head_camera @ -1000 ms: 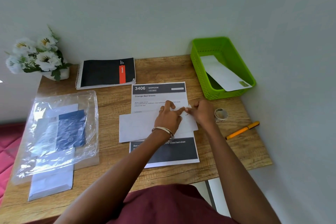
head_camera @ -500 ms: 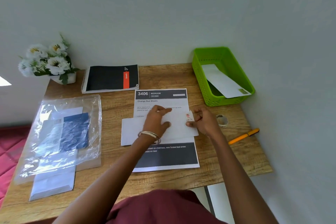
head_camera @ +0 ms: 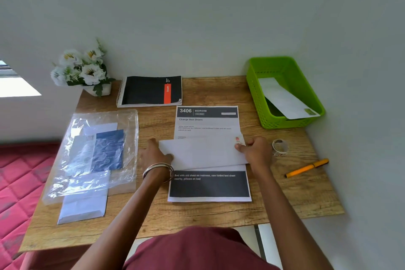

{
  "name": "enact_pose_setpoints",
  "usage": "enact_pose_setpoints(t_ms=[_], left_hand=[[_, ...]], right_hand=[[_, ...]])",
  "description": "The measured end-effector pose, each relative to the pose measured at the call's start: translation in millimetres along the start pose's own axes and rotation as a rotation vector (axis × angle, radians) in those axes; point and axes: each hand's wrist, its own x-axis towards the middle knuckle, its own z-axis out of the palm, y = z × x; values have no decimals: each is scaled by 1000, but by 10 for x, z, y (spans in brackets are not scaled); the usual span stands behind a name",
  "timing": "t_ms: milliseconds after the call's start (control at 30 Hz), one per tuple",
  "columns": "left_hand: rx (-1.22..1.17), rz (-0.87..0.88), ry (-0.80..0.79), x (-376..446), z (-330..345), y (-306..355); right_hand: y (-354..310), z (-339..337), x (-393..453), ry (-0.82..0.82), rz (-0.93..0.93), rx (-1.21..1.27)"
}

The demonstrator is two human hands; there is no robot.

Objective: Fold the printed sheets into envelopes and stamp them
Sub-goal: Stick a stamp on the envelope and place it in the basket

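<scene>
Mid-frame, the left hand (head_camera: 153,155) and right hand (head_camera: 255,152) are gripping opposite ends of a white envelope (head_camera: 203,152) (red stamp (head_camera: 238,140) at its right corner), lying over the printed sheet (head_camera: 208,120)

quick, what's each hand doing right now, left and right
Left hand: grips the left end of the white envelope.
Right hand: pinches the envelope's right end, just below the red stamp.
</scene>
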Motion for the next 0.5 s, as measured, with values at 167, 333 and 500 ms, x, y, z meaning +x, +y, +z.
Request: enact_pose_setpoints(t_ms=[167, 333, 500], left_hand=[[-137, -37, 0, 4, -79, 28], [-345, -129, -25, 11, -114, 43], [-471, -162, -5, 25, -164, 63]], right_hand=[[21, -66, 66, -131, 89, 333], [-74, -186, 1, -256, 63, 569], [-90, -350, -49, -262, -46, 688]])
